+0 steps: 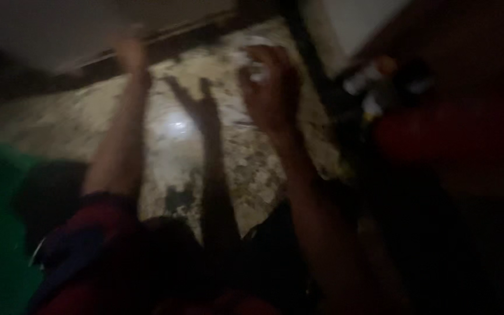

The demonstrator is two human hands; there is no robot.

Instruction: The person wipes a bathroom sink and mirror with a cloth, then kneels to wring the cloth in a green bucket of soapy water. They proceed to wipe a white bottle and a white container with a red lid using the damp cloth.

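Dim, blurred view: 2 bare arms reach out over a speckled stone floor. The right hand has its fingers curled around a small crumpled white thing, held above the floor near a dark door frame. The left hand reaches toward the pale wall base; its finger spread cannot be told.

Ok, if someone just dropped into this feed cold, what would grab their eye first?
Probably the two bare arms reaching up the middle of the dim, blurred frame: the left hand against a pale panel at upper left, the right hand closed around something small and whitish. Between them, a bright glare spot on the speckled floor, crossed by the arms' shadow.
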